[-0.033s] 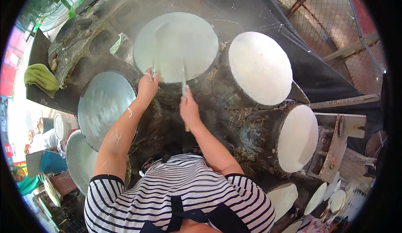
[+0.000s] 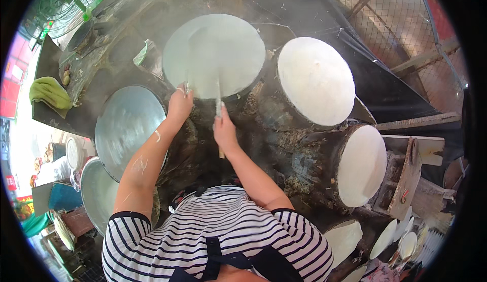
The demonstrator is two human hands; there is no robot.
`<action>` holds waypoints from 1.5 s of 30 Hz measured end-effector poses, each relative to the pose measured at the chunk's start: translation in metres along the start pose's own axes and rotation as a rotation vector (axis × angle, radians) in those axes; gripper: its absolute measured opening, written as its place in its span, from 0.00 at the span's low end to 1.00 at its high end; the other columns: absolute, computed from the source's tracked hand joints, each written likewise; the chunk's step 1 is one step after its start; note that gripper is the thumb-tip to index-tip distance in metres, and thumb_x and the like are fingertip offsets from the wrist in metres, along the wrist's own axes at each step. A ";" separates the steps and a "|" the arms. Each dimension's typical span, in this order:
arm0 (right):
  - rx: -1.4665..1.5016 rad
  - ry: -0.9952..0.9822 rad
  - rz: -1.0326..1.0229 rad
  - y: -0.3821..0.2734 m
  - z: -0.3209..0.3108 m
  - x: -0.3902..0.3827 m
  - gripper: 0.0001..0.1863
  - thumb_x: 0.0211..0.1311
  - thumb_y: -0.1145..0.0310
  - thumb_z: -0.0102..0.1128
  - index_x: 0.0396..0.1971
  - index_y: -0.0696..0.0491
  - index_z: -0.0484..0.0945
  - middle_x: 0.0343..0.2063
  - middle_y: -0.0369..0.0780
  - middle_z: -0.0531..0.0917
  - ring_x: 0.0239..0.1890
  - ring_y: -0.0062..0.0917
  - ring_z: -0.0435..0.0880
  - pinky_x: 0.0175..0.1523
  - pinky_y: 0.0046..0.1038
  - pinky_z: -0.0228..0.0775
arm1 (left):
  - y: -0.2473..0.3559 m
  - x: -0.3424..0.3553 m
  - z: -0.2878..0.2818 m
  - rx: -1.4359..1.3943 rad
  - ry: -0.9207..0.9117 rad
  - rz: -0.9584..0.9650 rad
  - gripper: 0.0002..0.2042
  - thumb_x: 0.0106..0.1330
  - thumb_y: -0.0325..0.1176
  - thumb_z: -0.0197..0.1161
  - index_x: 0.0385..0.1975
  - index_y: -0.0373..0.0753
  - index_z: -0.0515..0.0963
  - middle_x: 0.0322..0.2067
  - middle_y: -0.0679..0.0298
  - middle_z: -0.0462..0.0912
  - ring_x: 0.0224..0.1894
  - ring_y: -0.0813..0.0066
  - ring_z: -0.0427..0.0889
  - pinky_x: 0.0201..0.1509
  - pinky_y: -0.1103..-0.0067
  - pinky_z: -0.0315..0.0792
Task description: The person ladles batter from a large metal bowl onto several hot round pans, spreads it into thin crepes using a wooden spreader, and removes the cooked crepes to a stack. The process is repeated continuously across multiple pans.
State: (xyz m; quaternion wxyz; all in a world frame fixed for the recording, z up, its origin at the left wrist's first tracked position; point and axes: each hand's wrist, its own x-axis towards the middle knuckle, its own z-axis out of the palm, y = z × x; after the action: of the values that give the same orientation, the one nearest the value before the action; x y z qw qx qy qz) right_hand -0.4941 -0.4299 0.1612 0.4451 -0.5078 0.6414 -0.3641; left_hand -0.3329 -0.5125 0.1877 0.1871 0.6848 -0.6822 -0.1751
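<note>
Straight ahead is a large round pan (image 2: pixel 243 54) of pale, steaming batter or liquid; haze blurs its surface. My left hand (image 2: pixel 180 103) is closed at its near-left rim around a thin tool (image 2: pixel 186 81), whose far end fades into the steam. To the right of it, my right hand (image 2: pixel 224 130) grips a long narrow spatula (image 2: pixel 218 92). The spatula's wooden butt (image 2: pixel 221 154) sticks out below my palm, and its blade reaches over the near rim of the pan. Whether either tip touches the pale surface, I cannot tell.
Right of the pan stand two drums with white round tops (image 2: pixel 315 81) (image 2: pixel 361 165). A shiny metal pan (image 2: pixel 129 130) is at the left, with another basin (image 2: pixel 96 190) below it. A green cloth (image 2: pixel 49 94) hangs at far left near a fan (image 2: pixel 61 0). Black sheeting (image 2: pixel 324 43) lies behind.
My right hand and the spatula have shifted slightly left, toward my left hand. My left hand has barely moved.
</note>
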 end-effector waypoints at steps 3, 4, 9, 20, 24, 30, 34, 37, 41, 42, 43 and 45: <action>0.184 -0.061 0.035 -0.010 0.038 0.013 0.27 0.65 0.62 0.44 0.63 0.50 0.55 0.37 0.57 0.77 0.42 0.47 0.78 0.45 0.36 0.68 | -0.006 -0.005 0.006 -0.064 -0.009 0.135 0.16 0.62 0.38 0.50 0.35 0.27 0.73 0.28 0.38 0.77 0.35 0.43 0.78 0.37 0.64 0.71; 0.228 -0.082 0.019 -0.007 0.046 0.016 0.27 0.65 0.61 0.44 0.63 0.51 0.56 0.36 0.56 0.78 0.42 0.46 0.78 0.45 0.36 0.68 | -0.009 -0.014 0.004 -0.427 -0.096 -0.019 0.15 0.63 0.38 0.50 0.35 0.30 0.73 0.24 0.46 0.76 0.29 0.53 0.77 0.30 0.67 0.70; 0.020 -0.067 -0.160 -0.036 0.000 0.008 0.24 0.66 0.58 0.41 0.58 0.54 0.64 0.39 0.56 0.77 0.43 0.48 0.76 0.47 0.39 0.67 | 0.030 -0.045 -0.094 -2.851 -0.575 -0.594 0.10 0.69 0.34 0.46 0.30 0.33 0.65 0.16 0.70 0.61 0.16 0.83 0.63 0.14 0.87 0.59; -1.012 -0.132 -0.464 -0.029 -0.116 0.044 0.25 0.64 0.62 0.42 0.61 0.38 0.56 0.27 0.51 0.79 0.27 0.43 0.81 0.31 0.44 0.73 | 0.061 -0.103 -0.195 -2.796 -0.426 -0.099 0.11 0.71 0.35 0.40 0.35 0.30 0.60 0.22 0.65 0.61 0.14 0.80 0.61 0.09 0.83 0.59; -0.986 -0.033 -0.330 -0.022 -0.146 0.082 0.20 0.62 0.64 0.43 0.55 0.43 0.63 0.25 0.49 0.79 0.25 0.45 0.80 0.29 0.44 0.72 | 0.053 -0.138 -0.214 -2.636 -0.267 -0.005 0.17 0.72 0.34 0.37 0.51 0.24 0.56 0.23 0.65 0.61 0.15 0.81 0.61 0.09 0.83 0.59; -1.114 -0.178 -0.533 -0.010 -0.121 0.101 0.15 0.63 0.63 0.41 0.49 0.45 0.67 0.26 0.49 0.80 0.30 0.46 0.80 0.33 0.44 0.71 | 0.032 -0.214 -0.234 -2.549 0.069 0.000 0.18 0.73 0.36 0.34 0.49 0.24 0.56 0.24 0.64 0.61 0.15 0.79 0.61 0.09 0.83 0.60; -0.938 -0.039 -0.393 -0.018 -0.132 0.137 0.15 0.65 0.60 0.36 0.47 0.48 0.67 0.25 0.52 0.80 0.30 0.47 0.80 0.34 0.46 0.69 | 0.012 -0.269 -0.238 -2.491 0.294 -0.046 0.21 0.73 0.36 0.35 0.55 0.21 0.53 0.23 0.64 0.60 0.15 0.79 0.60 0.09 0.83 0.59; -1.055 -0.241 -0.532 -0.061 -0.110 0.089 0.17 0.64 0.63 0.39 0.52 0.49 0.64 0.29 0.52 0.80 0.33 0.47 0.81 0.36 0.45 0.71 | -0.002 -0.307 -0.235 -2.479 0.430 -0.034 0.21 0.73 0.36 0.35 0.54 0.20 0.54 0.23 0.64 0.59 0.16 0.79 0.60 0.10 0.83 0.59; -1.058 -0.052 -0.447 -0.039 -0.135 0.115 0.16 0.65 0.61 0.39 0.50 0.48 0.66 0.25 0.50 0.81 0.29 0.48 0.81 0.34 0.47 0.71 | -0.016 -0.349 -0.233 -2.403 0.558 -0.076 0.19 0.73 0.34 0.37 0.53 0.21 0.55 0.23 0.65 0.59 0.16 0.80 0.60 0.10 0.84 0.58; -1.038 -0.025 -0.413 -0.045 -0.139 0.110 0.17 0.65 0.60 0.40 0.52 0.47 0.66 0.24 0.50 0.81 0.29 0.47 0.81 0.34 0.47 0.71 | -0.024 -0.361 -0.231 -2.357 0.622 -0.116 0.19 0.72 0.34 0.38 0.52 0.22 0.56 0.23 0.66 0.59 0.16 0.81 0.59 0.10 0.85 0.57; -1.025 -0.024 -0.436 -0.034 -0.135 0.111 0.18 0.65 0.60 0.39 0.52 0.47 0.67 0.24 0.50 0.81 0.29 0.46 0.81 0.34 0.47 0.71 | -0.035 -0.373 -0.228 -2.310 0.684 -0.155 0.18 0.72 0.33 0.39 0.51 0.22 0.57 0.22 0.66 0.59 0.15 0.82 0.59 0.09 0.85 0.56; -1.022 -0.060 -0.478 -0.041 -0.123 0.101 0.18 0.65 0.58 0.39 0.51 0.46 0.68 0.25 0.50 0.81 0.29 0.46 0.81 0.34 0.46 0.71 | -0.044 -0.387 -0.223 -2.241 0.779 -0.214 0.16 0.72 0.32 0.40 0.49 0.23 0.59 0.22 0.66 0.59 0.15 0.83 0.59 0.08 0.87 0.55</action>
State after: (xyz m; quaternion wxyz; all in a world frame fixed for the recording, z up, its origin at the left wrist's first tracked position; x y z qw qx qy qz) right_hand -0.6054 -0.5360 0.2204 0.0659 -0.8001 0.5905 -0.0830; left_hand -0.1869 -0.1214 0.3539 0.8603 0.2002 0.0141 -0.4686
